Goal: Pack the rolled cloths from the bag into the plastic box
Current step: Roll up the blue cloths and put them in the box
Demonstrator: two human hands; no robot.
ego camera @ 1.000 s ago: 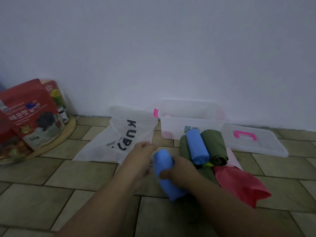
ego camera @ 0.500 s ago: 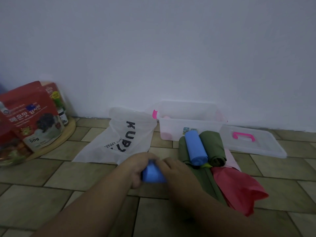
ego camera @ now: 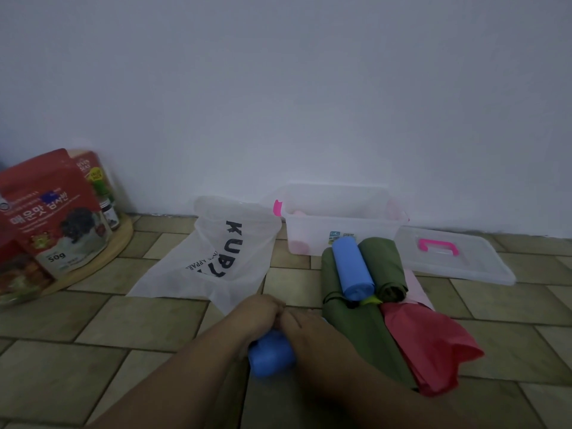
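While both hands [ego camera: 278,320] press together around a soft blue rolled cloth [ego camera: 270,356], packing has begun; next, probably lift it into the clear plastic box [ego camera: 340,233].

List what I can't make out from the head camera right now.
- Blue cloth: mostly covered by left hand and right hand; its roll state is hidden.
- Plastic box: pink shapes inside, blurred by its frosted wall.
- Bag: contents indiscernible.
- Small print on the box label: too small.

Our two hands, closed together over one roll.
Our left hand [ego camera: 258,314] and right hand [ego camera: 301,328] met knuckle to knuckle, fingers curled down, forearms converging from the lower edge of the view.
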